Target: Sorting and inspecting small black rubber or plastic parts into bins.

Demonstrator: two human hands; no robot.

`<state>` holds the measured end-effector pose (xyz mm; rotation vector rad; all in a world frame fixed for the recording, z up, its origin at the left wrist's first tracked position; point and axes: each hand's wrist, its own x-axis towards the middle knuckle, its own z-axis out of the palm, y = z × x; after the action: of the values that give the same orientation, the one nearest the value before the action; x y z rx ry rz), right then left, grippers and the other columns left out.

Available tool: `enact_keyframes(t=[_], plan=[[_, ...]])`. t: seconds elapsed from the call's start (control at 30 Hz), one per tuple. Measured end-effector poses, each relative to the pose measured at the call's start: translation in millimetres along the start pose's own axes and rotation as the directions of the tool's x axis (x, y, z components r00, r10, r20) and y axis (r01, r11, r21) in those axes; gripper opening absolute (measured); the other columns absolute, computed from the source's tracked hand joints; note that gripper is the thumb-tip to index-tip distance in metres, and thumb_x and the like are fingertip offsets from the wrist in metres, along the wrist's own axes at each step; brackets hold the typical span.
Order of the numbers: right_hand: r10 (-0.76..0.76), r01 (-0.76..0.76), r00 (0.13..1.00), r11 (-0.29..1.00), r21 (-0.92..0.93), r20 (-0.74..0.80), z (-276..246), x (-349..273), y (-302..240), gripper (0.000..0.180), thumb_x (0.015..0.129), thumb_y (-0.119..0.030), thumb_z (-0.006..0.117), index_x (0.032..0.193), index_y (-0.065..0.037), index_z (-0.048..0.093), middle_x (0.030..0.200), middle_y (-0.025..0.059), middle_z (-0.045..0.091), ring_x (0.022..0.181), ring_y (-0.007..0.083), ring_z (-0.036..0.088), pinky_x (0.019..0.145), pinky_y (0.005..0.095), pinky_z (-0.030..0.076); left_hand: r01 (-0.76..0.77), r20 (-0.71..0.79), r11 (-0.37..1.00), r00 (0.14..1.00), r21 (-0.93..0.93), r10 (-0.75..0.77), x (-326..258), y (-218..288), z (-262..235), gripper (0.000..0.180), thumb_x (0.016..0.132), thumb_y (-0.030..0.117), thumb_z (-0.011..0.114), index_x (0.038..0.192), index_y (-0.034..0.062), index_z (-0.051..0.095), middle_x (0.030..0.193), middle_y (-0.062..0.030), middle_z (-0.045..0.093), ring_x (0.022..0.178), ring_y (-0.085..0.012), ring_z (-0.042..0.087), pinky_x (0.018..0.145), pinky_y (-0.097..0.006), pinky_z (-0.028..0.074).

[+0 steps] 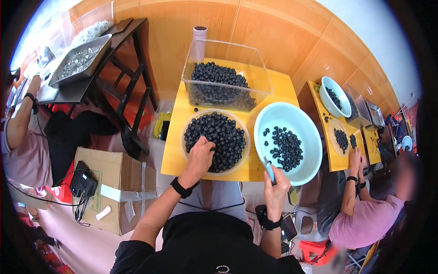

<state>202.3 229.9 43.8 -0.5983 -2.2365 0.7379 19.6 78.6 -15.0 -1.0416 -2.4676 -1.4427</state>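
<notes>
A round shallow clear tray (184, 157) on the yellow table is heaped with small, dark, round pieces that look like berries or beads (223, 137). My left hand (199, 160) reaches into this heap with its fingers bent together. What lies between the fingertips is hidden. My right hand (276, 188) grips a small tool with a light blue handle (269, 172), held at the near left rim of a light blue basin (312, 166). The tool's tip is too small to make out. More dark pieces (286, 146) lie in the basin.
Behind the tray, a clear rectangular bin (219, 93) holds more dark pieces, with a pale lilac bottle (199, 43) beside it. A cardboard box (109, 192) stands at left. People sit on both sides; the right one works at another yellow table (335, 157).
</notes>
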Motion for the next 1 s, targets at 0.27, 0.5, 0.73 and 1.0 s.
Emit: enact_keyframes(t=[0.27, 0.5, 0.73, 1.0], plan=[[-0.013, 0.005, 0.995, 0.997, 0.081, 0.102, 11, 0, -1, 0.017, 0.078, 0.000, 0.063, 0.094, 0.003, 0.064, 0.081, 0.0160, 0.063, 0.068, 0.0288, 0.060, 0.063, 0.0341, 0.047, -0.053, 0.083, 0.998, 0.995, 0.018, 0.051, 3, -4, 4, 0.011, 0.073, -0.005, 0.060, 0.083, -0.0012, 0.058, 0.085, -0.0144, 0.052, 0.083, -0.0352, 0.056, 0.072, -0.040, 0.046], [0.062, -0.087, 0.979, 0.989, 0.121, 0.194, 28, -1, -7, 0.016, 0.077, 0.000, 0.064, 0.093, 0.002, 0.065, 0.074, 0.0158, 0.062, 0.064, 0.0278, 0.060, 0.058, 0.0349, 0.045, -0.151, 0.193, 0.987, 0.971, 0.046, 0.140, 14, -8, -7, 0.019, 0.071, -0.007, 0.058, 0.088, -0.0010, 0.062, 0.086, -0.0139, 0.055, 0.087, -0.0345, 0.056, 0.075, -0.041, 0.046], [0.078, -0.109, 0.972, 0.985, 0.135, 0.220, 33, -12, 0, 0.015, 0.077, -0.001, 0.063, 0.092, 0.002, 0.066, 0.076, 0.0156, 0.063, 0.064, 0.0267, 0.062, 0.057, 0.0334, 0.046, -0.167, 0.148, 0.978, 0.978, 0.125, 0.148, 6, -5, -3, 0.016, 0.078, -0.004, 0.057, 0.092, 0.0006, 0.063, 0.086, -0.0101, 0.057, 0.083, -0.0265, 0.059, 0.074, -0.037, 0.049], [0.111, -0.152, 0.961, 0.978, 0.146, 0.254, 37, -11, -5, 0.015, 0.077, -0.002, 0.064, 0.092, 0.002, 0.066, 0.076, 0.0155, 0.063, 0.064, 0.0257, 0.062, 0.058, 0.0328, 0.046, 0.543, 0.522, 0.098, 0.835, -0.834, -0.174, 2, 2, -33, 0.019, 0.090, 0.004, 0.054, 0.108, -0.0025, 0.057, 0.109, -0.0125, 0.060, 0.097, -0.0211, 0.064, 0.085, -0.030, 0.054]])
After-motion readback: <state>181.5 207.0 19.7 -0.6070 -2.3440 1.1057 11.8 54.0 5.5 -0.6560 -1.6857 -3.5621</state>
